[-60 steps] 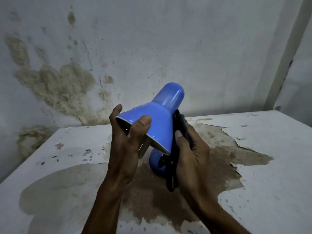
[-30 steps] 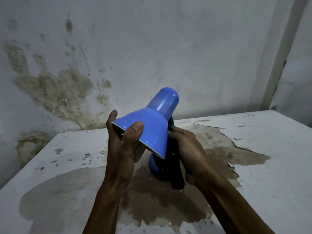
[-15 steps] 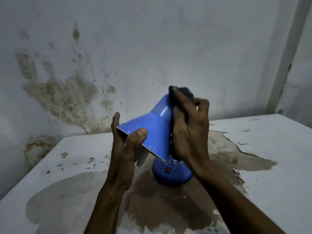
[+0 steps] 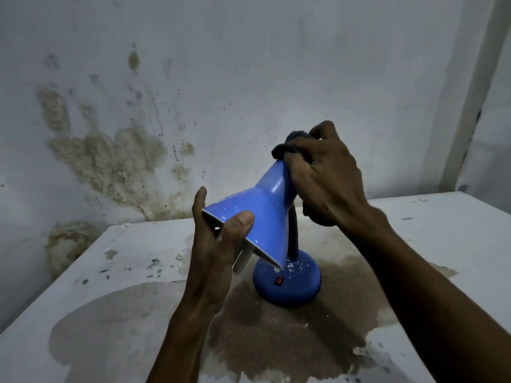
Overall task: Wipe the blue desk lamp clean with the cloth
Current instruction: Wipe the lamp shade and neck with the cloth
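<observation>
A white table (image 4: 442, 244) with peeling, flaking paint and a broad brown bare patch across its middle carries the blue desk lamp (image 4: 287, 283), whose round base, speckled with white flecks and bearing a small red switch (image 4: 279, 281), stands on that brown patch.

Left hand (image 4: 218, 239) gripping the rim of a glossy blue metal desk lamp (image 4: 257, 214), right hand (image 4: 323, 172) pressing a dark crumpled cloth (image 4: 287, 146) on its narrow top, round base on a peeling white table (image 4: 442, 244)
</observation>
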### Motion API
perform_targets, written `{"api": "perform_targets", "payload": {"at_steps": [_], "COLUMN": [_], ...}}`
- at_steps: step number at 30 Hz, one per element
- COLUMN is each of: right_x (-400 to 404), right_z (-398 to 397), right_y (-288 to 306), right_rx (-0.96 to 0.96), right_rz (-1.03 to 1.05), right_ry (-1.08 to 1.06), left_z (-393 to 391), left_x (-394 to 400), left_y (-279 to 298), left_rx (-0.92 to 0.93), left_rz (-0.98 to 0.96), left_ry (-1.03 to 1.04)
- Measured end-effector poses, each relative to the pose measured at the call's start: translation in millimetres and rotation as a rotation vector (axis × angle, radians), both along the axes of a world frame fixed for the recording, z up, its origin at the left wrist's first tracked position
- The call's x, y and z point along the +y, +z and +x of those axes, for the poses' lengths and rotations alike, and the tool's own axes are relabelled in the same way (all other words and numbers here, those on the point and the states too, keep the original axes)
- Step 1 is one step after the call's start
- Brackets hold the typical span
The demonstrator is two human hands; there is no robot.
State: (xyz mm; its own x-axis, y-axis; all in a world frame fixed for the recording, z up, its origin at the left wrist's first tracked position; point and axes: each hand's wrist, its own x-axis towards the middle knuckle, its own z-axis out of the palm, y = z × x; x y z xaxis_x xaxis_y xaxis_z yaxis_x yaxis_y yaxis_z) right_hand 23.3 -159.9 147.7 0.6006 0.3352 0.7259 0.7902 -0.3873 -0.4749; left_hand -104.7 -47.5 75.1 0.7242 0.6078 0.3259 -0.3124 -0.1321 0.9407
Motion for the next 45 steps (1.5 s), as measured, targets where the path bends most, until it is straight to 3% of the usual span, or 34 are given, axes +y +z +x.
{"api": "perform_targets", "payload": {"at_steps": [5,9,11,14,20,26,33,38,43,45], "right_x": [-7.9,-8.3,-7.5,-13.7,-37.8,-17.8,-30.6,-30.7,-36.2,-32.8], "right_z": [-26.6,-13.7,-15.1,-34.2,-70.1,-49.8,-69.3,-42.9,-66.1,-59.4], "right_y": [-5.1,5.6,1.8,-12.2,-40.0,-31.7,-50.8,-56.3,-55.1,-49.3], "right_rx": [-0.408,-0.283,-0.315,-0.390,-0.240,-0.217,-0.234,-0.056,-0.245,-0.213], "right_rz": [-0.320,-0.245,-0.268,-0.325,-0.085,-0.023,-0.046,0.137,-0.044,-0.020], "right_ry": [0.114,0.006,-0.010,0.097,0.361,0.140,0.421,0.342,0.481,0.426], "left_z": [-2.2,-0.9,-0.7,-3.6,-3.2,-2.2,-4.7,1.8,2.3,3.5], "left_x": [0.4,-1.1,-3.4,-2.1,-0.5,-6.9,-4.7,-7.4,-7.5,-8.5], "left_y": [-3.3,0.7,3.0,-0.4,-2.8,-2.8,-10.1,-7.9,-9.1,-7.8], "left_rx": [-0.010,0.001,0.001,-0.018,-0.051,-0.046,-0.121,-0.133,-0.191,-0.182], "left_rz": [-0.012,0.034,0.039,0.021,0.032,0.011,-0.040,-0.091,-0.184,-0.174], "left_ry": [0.014,-0.001,-0.014,-0.011,0.008,-0.024,-0.082,-0.043,-0.081,-0.062]}}
